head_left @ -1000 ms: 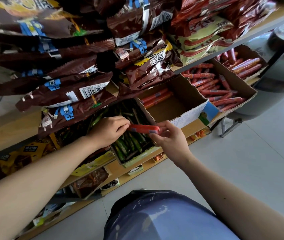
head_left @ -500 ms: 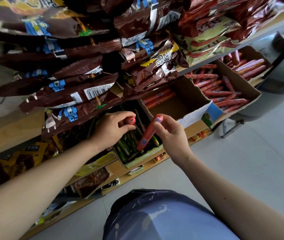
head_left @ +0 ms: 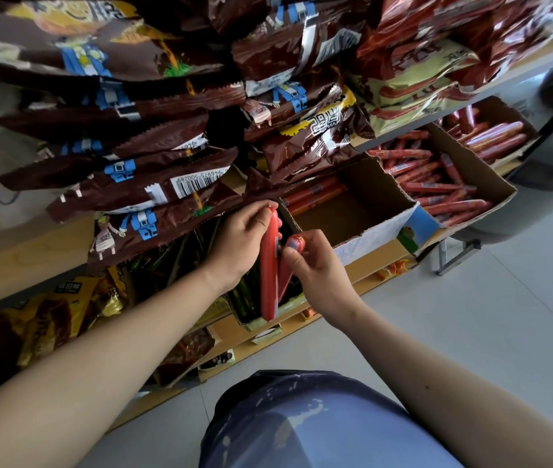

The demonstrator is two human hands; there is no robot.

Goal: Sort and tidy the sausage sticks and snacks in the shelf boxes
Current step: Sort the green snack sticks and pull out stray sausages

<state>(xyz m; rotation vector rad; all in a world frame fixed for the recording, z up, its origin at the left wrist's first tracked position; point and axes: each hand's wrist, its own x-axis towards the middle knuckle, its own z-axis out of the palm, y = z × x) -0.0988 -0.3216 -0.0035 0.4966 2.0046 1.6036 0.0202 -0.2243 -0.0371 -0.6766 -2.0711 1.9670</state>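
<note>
In front of the lower shelf, the head view gives me the left hand (head_left: 239,243) with its grip pinched on the top end of a long red sausage stick (head_left: 269,265). The stick hangs nearly upright over the box of green sticks (head_left: 251,319). Just beside it, the right hand (head_left: 319,268) has its grip closed round the upper part of a second red stick (head_left: 296,239), whose rounded end pokes out above the fingers.

I judge both sticks light and fairly stiff, since the long one hangs straight from a two-finger pinch. The glossy casing looks slippery, so I would take hold round the middle of the body, not at the crimped tip, and squeeze gently.

To the right, the nearly empty box (head_left: 369,246) holds a few red sticks at its back, a likely home for these two. Further right, another box (head_left: 496,194) is heaped with red sticks. Brown snack bags (head_left: 153,184) overhang from the shelf above.
</note>
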